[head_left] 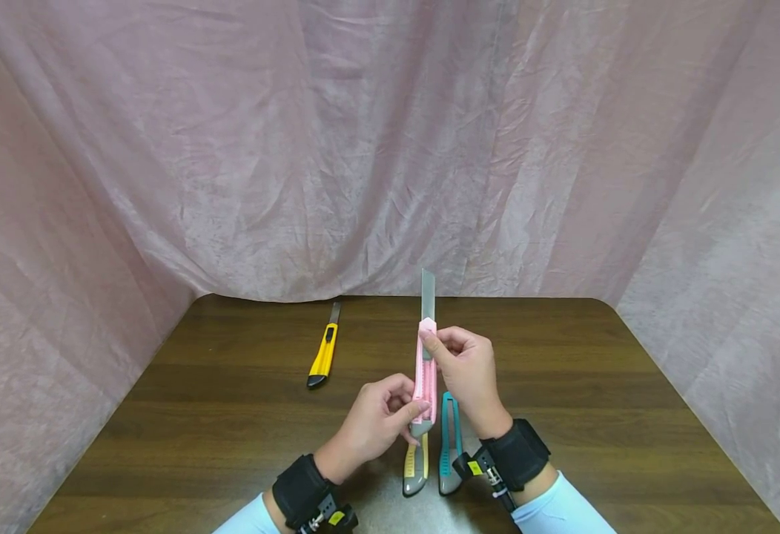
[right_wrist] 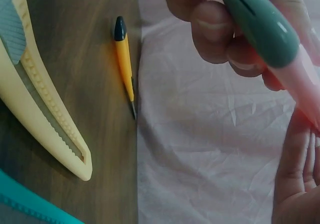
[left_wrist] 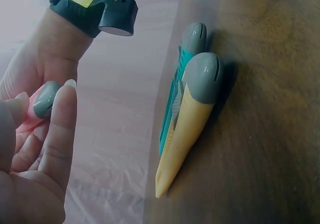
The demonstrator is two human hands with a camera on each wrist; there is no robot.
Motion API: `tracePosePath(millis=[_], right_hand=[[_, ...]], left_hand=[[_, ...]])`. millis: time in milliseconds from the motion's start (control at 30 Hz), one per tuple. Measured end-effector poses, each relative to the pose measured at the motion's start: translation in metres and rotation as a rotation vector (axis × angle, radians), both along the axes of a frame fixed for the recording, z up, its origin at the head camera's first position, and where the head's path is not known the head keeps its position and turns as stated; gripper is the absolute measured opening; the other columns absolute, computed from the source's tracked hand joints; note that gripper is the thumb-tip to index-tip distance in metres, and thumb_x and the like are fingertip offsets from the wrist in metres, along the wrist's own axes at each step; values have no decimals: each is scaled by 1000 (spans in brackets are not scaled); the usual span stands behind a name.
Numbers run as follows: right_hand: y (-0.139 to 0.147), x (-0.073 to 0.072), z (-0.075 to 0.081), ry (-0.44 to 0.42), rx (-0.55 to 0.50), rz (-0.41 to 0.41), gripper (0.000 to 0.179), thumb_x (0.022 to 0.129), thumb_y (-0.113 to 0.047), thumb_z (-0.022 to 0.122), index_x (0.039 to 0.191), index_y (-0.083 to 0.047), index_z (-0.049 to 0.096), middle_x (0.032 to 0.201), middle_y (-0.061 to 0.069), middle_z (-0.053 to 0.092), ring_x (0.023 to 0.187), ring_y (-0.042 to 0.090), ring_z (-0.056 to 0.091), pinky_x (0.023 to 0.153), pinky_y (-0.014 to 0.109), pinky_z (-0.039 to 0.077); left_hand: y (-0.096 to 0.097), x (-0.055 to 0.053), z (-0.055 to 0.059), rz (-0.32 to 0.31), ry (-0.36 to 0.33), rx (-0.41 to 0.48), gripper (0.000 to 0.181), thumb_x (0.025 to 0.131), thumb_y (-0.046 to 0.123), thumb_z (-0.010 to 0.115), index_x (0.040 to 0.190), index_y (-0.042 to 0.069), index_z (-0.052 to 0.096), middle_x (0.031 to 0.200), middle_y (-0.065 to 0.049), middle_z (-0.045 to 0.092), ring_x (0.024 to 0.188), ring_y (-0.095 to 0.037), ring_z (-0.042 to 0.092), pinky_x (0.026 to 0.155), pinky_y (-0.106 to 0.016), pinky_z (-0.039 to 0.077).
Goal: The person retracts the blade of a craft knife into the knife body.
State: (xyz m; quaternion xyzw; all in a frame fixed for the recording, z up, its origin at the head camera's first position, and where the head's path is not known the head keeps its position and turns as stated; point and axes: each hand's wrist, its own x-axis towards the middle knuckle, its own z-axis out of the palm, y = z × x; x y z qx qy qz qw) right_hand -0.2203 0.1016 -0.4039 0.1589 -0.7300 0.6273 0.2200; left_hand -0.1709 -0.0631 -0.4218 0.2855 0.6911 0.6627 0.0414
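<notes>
A pink utility knife (head_left: pixel 425 382) with a grey end cap is held upright over the table in the head view, its long blade (head_left: pixel 428 295) extended toward the back. My left hand (head_left: pixel 371 421) pinches the lower end of its handle near the cap. Higher up, my right hand (head_left: pixel 471 371) grips the handle with the thumb on its face, close to the blade end. In the left wrist view, the grey cap (left_wrist: pixel 47 99) shows between the fingers. Below the hands lie a pale yellow utility knife (head_left: pixel 416 469) and a teal one (head_left: pixel 450 437), partly covered.
Farther back on the left of the brown wooden table (head_left: pixel 243 400) lies a yellow-and-black utility knife (head_left: pixel 325 354), its blade out toward the back edge. Pinkish curtain cloth (head_left: pixel 390 148) hangs behind the table and along both sides.
</notes>
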Motion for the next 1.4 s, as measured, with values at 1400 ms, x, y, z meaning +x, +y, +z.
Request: tracePosePath(millis=[1400], right_hand=[[-11, 26, 26, 48, 61, -33, 28, 93, -11, 62, 66, -3, 61, 51, 4, 39, 45, 16, 35, 35, 22, 23]], left_hand=[[1, 2, 7, 18, 8, -25, 7, 89, 0, 63, 93, 1, 57, 77, -19, 61, 57, -40, 59, 46, -43, 56]])
